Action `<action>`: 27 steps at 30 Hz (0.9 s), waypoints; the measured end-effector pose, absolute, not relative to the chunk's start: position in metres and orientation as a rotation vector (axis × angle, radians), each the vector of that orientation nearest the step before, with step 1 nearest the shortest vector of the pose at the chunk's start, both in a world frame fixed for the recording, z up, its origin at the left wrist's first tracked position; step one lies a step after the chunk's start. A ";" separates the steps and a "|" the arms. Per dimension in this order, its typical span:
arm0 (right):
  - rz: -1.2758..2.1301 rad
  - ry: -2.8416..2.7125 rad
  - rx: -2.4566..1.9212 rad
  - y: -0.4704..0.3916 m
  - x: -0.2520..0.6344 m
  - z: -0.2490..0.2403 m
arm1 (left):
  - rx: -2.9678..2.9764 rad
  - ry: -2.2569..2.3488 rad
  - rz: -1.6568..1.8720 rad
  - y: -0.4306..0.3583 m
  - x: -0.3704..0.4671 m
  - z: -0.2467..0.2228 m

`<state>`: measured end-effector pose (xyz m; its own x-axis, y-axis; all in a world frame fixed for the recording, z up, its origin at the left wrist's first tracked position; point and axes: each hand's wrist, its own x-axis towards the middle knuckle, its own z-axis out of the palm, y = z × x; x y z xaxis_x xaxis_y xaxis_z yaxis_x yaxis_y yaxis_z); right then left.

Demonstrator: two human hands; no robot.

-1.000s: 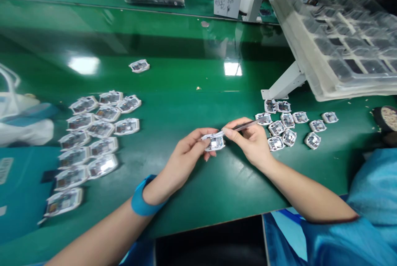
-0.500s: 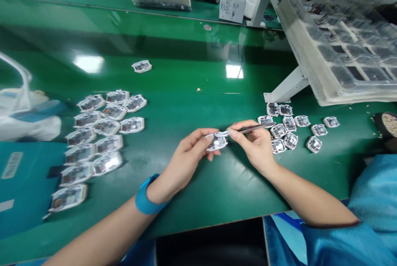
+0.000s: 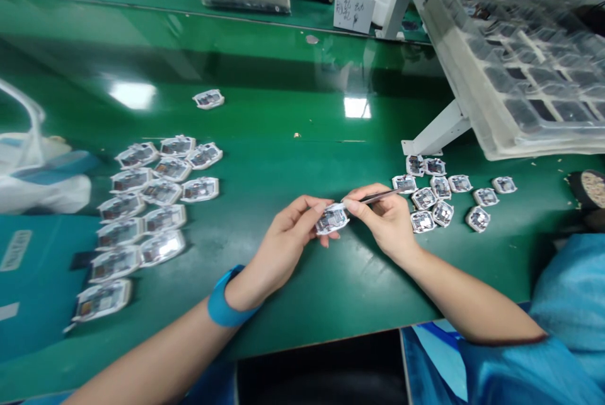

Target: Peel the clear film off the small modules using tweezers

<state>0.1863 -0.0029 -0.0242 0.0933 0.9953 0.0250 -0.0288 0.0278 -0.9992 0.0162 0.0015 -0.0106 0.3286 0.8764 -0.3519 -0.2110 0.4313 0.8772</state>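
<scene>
My left hand [image 3: 293, 232], with a blue band round the wrist, pinches a small white device housing [image 3: 332, 218] with a circuit board inside. My right hand [image 3: 385, 216] grips a pair of metal tweezers [image 3: 378, 196] that slants up to the right; its fingertips are at the housing's upper right edge. Whether the tweezer tips hold anything is too small to tell. Similar white housings stand in rows at the left, among them a housing [image 3: 201, 189] nearest my left hand. More lie in a loose group at the right, including a housing [image 3: 423, 222] just beyond my right hand.
A metal stand [image 3: 439, 128] carries clear plastic trays [image 3: 529, 102] at the upper right. A labelled holder [image 3: 352, 12] with bottles stands on the back ledge. One housing [image 3: 208, 99] lies apart. A teal folder [image 3: 42, 279] is at the left, a dark bowl [image 3: 579, 194] at the right.
The held housing has turned a little, so more of its inside faces me. The tweezers have shifted slightly in my right hand. Both hands stay in nearly the same place.
</scene>
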 end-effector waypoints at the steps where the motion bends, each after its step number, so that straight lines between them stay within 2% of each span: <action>1: 1.134 -1.139 -1.194 -0.003 0.186 -0.024 | 0.836 0.975 0.835 0.002 0.016 -0.010; 5: 1.064 -1.254 -1.114 -0.005 0.187 -0.024 | 0.846 1.012 0.834 0.003 0.015 -0.011; 14: 0.618 -1.690 -0.978 -0.007 0.192 -0.018 | 0.876 1.073 0.819 0.007 0.012 -0.017; 19: 0.644 -1.666 -0.972 -0.006 0.192 -0.017 | 0.881 1.074 0.802 0.006 0.013 -0.016; 27: 0.872 -1.475 -1.127 -0.006 0.193 -0.021 | 0.962 1.073 0.782 0.006 0.013 -0.016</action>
<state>0.1928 -0.0059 -0.0211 -0.0201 0.9549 0.2963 0.2008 0.2942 -0.9344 0.0128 0.0056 -0.0163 0.2993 0.8861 -0.3540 -0.0653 0.3892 0.9188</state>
